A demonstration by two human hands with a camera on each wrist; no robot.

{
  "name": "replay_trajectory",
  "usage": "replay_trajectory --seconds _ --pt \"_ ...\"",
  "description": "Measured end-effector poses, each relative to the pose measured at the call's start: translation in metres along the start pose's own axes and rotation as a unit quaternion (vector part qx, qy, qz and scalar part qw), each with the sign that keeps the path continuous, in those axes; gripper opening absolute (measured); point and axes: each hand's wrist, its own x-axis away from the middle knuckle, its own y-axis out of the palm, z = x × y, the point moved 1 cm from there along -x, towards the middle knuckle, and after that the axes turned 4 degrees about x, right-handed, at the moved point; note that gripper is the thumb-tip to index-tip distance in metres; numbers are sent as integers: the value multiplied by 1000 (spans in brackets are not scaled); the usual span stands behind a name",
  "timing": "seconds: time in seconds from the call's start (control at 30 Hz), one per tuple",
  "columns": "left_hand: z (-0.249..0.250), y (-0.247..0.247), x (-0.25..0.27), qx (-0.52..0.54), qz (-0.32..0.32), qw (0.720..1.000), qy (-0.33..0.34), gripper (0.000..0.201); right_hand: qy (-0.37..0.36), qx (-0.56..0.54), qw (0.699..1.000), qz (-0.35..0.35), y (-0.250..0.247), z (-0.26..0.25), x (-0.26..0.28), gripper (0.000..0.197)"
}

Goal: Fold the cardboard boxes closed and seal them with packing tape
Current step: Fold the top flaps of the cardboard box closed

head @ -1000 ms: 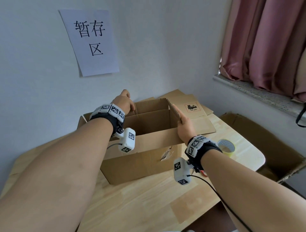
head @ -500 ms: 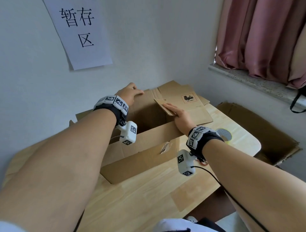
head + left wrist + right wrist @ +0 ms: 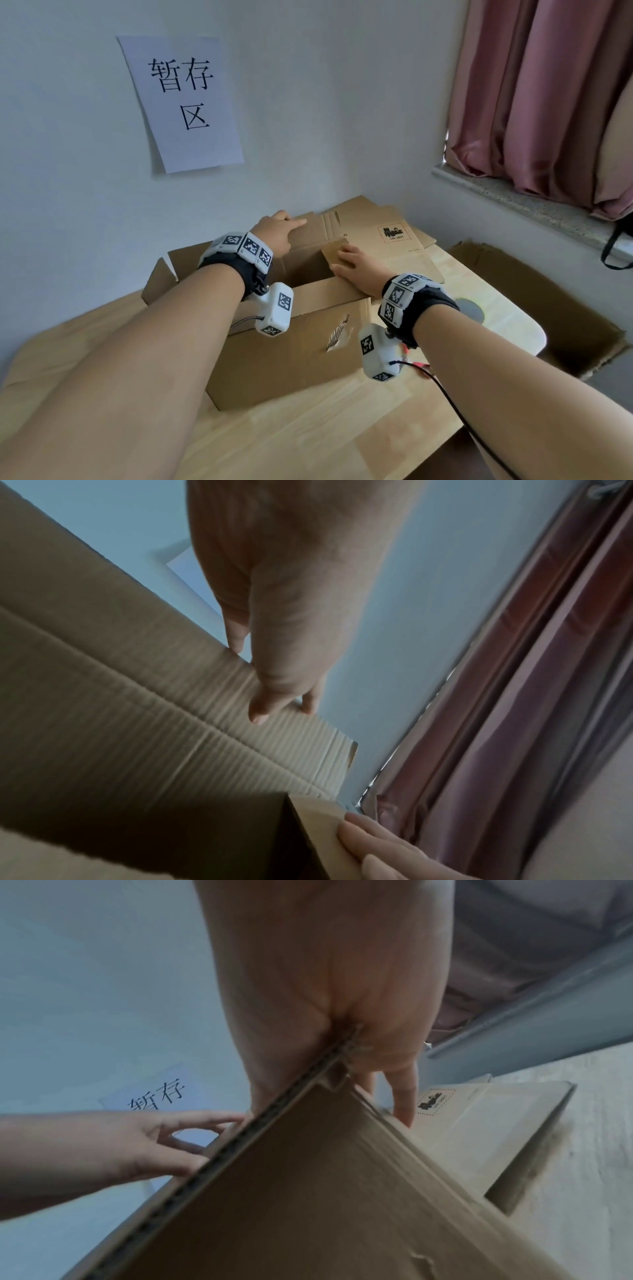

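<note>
An open brown cardboard box (image 3: 291,359) stands on the wooden table (image 3: 308,438). My left hand (image 3: 277,229) reaches over it and pinches the far flap (image 3: 171,696), thumb on the inner face and fingers behind. My right hand (image 3: 356,267) holds the short right flap (image 3: 334,248) folded down over the opening. Its fingers (image 3: 363,840) lie straight on top, and the flap's edge (image 3: 291,1104) sits in the web beside the thumb. A roll of packing tape (image 3: 471,308) lies on the table, partly hidden behind my right wrist.
Flattened cardboard with a printed label (image 3: 394,233) lies behind the box against the wall. Another open box (image 3: 548,301) stands on the floor to the right of the table. A paper sign (image 3: 185,102) hangs on the wall; a window sill (image 3: 513,195) and pink curtain are at right.
The right flap has gone from upright to folded down inward under my right hand. My left hand has slid right along the far flap.
</note>
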Motion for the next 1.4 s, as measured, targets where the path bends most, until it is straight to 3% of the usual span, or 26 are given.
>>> replay_trajectory --seconds 0.17,0.3,0.43,0.53,0.6,0.8,0.97,1.23,1.4 --pt "-4 0 20 -1 -41 999 14 65 3 4 999 38 5 -6 -3 47" --pt "-23 -5 47 0 -23 1000 -16 63 10 5 998 65 11 -9 -5 42" --pt "-62 -13 79 -59 -5 985 -164 63 33 -2 996 83 16 -12 -9 40" --pt "-85 -14 102 -54 15 954 -294 66 75 80 990 90 17 -16 -6 40" --pt "-93 -12 116 -24 37 943 -329 63 76 115 986 97 16 -18 -5 40" --pt "-102 -4 128 -1 115 950 -292 43 79 143 981 101 19 -22 -13 40" --pt "-113 -5 127 86 175 932 -304 41 73 142 982 105 22 -18 -18 39" --pt "-101 -4 118 69 121 922 -362 40 93 141 983 74 19 -19 -25 44" --pt "-103 -7 119 17 64 938 -341 42 144 98 984 47 26 -10 -49 53"
